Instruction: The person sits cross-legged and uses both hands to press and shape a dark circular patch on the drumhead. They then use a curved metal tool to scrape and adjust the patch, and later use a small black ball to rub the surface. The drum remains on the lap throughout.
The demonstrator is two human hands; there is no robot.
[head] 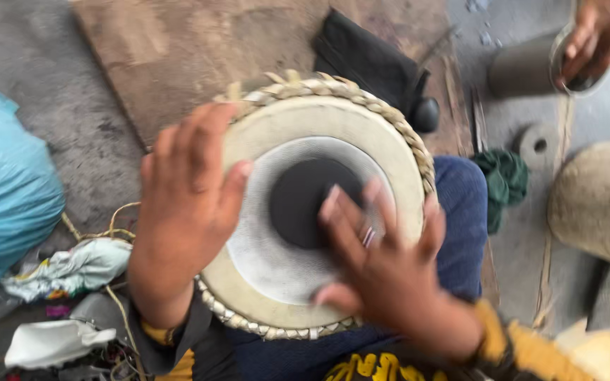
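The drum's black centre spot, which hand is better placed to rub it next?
Right, probably. The right hand already lies on the drum skin, fingertips at the black spot; the left hand hovers over the rim.

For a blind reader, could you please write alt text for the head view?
Two hands, left hand and right hand, rest on a round drum with a black centre spot. Another person's hand touches a cylinder.

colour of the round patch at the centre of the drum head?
Black patch, ringed by grey-white, on the cream drum head. Head view.
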